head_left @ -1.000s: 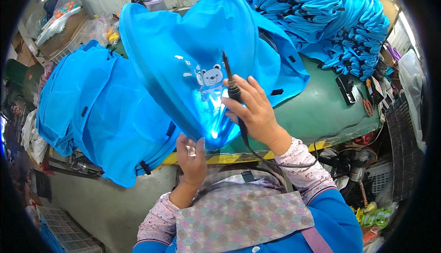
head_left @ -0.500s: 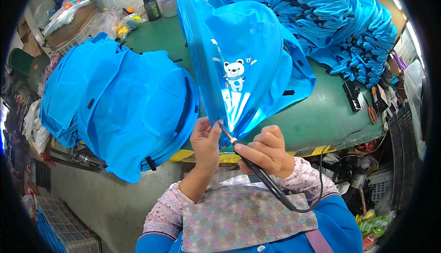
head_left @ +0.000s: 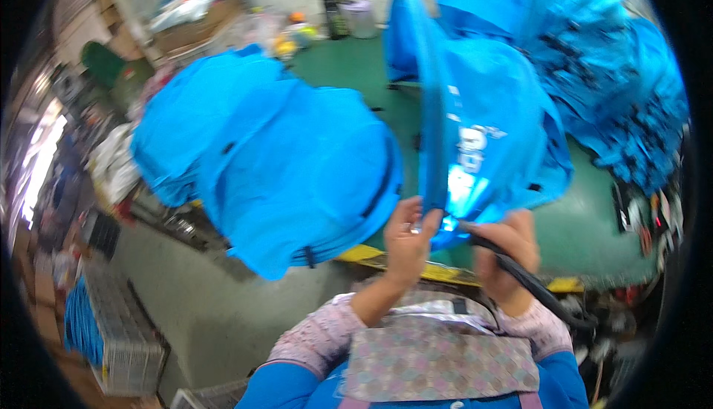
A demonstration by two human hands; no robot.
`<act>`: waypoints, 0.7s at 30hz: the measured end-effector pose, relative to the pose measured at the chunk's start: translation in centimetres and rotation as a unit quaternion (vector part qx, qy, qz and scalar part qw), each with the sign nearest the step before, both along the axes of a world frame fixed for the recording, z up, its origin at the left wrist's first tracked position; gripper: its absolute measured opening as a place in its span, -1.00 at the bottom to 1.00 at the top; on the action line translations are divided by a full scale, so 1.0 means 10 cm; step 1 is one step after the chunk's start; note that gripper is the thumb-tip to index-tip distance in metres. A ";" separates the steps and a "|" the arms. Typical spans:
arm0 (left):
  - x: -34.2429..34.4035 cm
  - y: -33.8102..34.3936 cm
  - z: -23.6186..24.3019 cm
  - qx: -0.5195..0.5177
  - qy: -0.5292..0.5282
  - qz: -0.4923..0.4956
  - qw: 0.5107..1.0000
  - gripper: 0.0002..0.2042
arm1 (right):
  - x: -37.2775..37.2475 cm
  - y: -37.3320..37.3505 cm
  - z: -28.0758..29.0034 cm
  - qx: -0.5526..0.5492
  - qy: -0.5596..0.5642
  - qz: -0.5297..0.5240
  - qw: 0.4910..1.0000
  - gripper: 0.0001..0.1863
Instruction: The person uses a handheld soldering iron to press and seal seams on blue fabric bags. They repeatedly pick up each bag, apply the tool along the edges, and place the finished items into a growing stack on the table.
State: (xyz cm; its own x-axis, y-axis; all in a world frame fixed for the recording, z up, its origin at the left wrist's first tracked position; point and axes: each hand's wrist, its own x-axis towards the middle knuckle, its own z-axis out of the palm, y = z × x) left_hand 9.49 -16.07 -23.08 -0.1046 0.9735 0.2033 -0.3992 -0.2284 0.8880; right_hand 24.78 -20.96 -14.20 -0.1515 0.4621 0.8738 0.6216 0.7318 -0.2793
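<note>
Blue nylon fills the view: a bright blue bag (head_left: 483,141) with a pale printed figure stands on edge over the green surface (head_left: 594,238), its lower rim pinched between both hands near the picture's middle. At about seven o'clock from that rim, the left hand (head_left: 407,239) closes thumb and fingers on the fabric edge; at about five o'clock, the right hand (head_left: 505,249) is wrapped around a black corded tool (head_left: 520,275) whose tip meets the bag where a bright glow shows. A heap of similar blue bags (head_left: 275,164) lies at nine o'clock, another stack (head_left: 624,97) at two o'clock. Judging by how close the left fingertips sit to the glowing tip, they could get burned or nicked, and lingering might scorch the thin fabric.
</note>
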 end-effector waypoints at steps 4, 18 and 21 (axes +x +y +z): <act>0.03 0.06 0.23 0.003 -0.074 -0.062 0.995 -0.72 | 0.48 0.03 -0.34 0.066 0.115 -0.118 0.984 -0.70; 0.23 0.01 0.70 0.271 0.330 -0.048 0.903 -0.11 | 0.22 0.99 0.04 0.142 0.254 -0.074 0.954 -0.36; 0.28 0.15 0.75 0.301 0.293 -0.024 0.907 -0.19 | 0.18 0.95 0.19 0.176 0.209 -0.002 0.962 -0.36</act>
